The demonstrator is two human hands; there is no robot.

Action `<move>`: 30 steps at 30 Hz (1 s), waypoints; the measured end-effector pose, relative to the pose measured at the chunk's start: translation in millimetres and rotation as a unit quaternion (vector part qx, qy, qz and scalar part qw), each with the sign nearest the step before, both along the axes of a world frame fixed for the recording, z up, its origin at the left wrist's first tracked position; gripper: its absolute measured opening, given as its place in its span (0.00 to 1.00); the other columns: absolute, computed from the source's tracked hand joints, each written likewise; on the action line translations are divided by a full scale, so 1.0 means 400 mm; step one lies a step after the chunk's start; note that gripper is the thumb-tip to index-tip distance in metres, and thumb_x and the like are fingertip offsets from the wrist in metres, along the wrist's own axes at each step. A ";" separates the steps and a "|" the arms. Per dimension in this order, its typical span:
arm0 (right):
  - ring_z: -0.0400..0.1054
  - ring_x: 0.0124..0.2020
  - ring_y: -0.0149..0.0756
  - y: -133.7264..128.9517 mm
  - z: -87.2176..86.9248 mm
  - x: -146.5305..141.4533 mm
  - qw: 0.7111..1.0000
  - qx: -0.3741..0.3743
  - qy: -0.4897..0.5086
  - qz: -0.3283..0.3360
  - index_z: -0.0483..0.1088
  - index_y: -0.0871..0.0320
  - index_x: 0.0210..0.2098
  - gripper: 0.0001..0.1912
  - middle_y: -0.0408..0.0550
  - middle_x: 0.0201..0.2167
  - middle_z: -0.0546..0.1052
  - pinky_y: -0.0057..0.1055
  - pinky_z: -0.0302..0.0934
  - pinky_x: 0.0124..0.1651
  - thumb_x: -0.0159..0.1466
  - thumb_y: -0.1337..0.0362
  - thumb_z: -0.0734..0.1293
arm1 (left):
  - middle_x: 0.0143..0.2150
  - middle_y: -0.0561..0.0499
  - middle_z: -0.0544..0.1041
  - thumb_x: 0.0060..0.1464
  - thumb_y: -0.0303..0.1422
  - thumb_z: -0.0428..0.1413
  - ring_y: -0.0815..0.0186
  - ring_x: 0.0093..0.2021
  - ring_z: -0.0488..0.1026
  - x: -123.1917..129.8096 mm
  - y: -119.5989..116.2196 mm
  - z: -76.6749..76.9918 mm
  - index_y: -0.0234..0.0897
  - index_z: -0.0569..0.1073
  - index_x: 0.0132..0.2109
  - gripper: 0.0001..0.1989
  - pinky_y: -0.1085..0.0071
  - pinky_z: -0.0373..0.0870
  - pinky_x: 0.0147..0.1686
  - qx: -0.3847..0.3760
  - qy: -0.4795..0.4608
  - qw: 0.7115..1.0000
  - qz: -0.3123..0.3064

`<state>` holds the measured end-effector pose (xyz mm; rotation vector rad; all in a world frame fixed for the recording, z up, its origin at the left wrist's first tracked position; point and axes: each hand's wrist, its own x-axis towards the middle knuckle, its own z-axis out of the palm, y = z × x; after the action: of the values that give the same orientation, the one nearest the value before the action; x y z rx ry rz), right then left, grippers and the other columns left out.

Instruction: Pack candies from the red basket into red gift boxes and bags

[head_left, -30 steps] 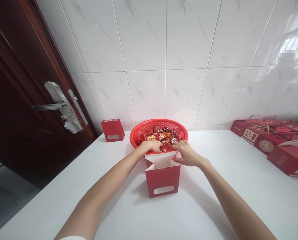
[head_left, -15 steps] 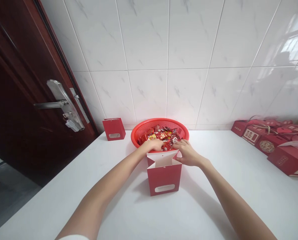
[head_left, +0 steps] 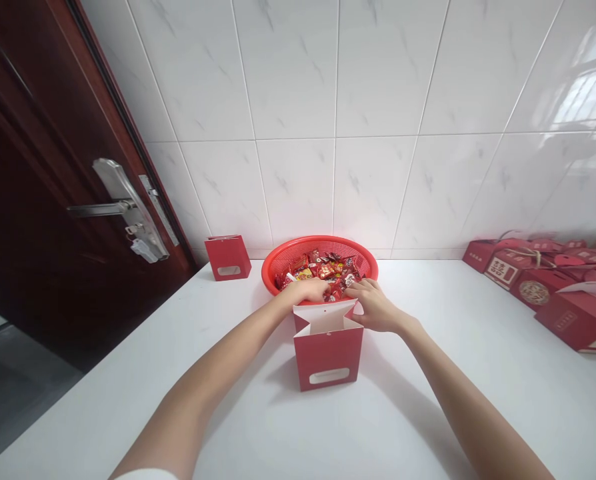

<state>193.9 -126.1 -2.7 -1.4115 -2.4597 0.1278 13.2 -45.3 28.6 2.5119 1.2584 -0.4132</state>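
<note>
On the white bench (head_left: 278,433) in the head view, a red basket (head_left: 320,239) holds wrapped sweets (head_left: 327,271), with the tiled wall (head_left: 298,193) behind it and a dark door (head_left: 28,133) to its left. An open box (head_left: 328,357) stands before the basket; more boxes (head_left: 575,317) sit well right of it. Left hand (head_left: 312,291) and right hand (head_left: 373,307) reach among the sweets, fingers bent; whether clamped on any, I cannot tell.

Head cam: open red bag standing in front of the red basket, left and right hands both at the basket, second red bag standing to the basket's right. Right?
One error: the second red bag stands to the left of the red basket, as the head view shows. Open red bag in front, left hand and right hand at the basket: correct.
</note>
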 end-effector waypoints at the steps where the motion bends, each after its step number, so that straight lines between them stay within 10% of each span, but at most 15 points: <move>1: 0.66 0.43 0.46 0.001 -0.002 0.000 1.000 0.001 0.000 0.000 0.69 0.56 0.35 0.06 0.50 0.36 0.75 0.43 0.58 0.54 0.58 0.69 0.69 | 0.43 0.42 0.80 0.50 0.31 0.58 0.54 0.40 0.77 0.000 0.001 -0.001 0.37 0.76 0.45 0.13 0.68 0.68 0.34 -0.007 -0.001 1.000 -0.001; 30: 0.65 0.42 0.45 0.008 -0.019 -0.002 0.999 0.008 0.044 0.002 0.72 0.55 0.37 0.09 0.49 0.37 0.75 0.42 0.58 0.51 0.56 0.68 0.70 | 0.28 0.53 0.73 0.46 0.34 0.58 0.62 0.29 0.68 -0.016 0.020 -0.033 0.40 0.66 0.27 0.07 0.70 0.60 0.28 -0.038 -0.186 0.982 0.011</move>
<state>193.3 -123.0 -10.3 -1.3639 -2.3882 0.1670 6.7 -37.3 15.5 2.3645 1.0969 0.0169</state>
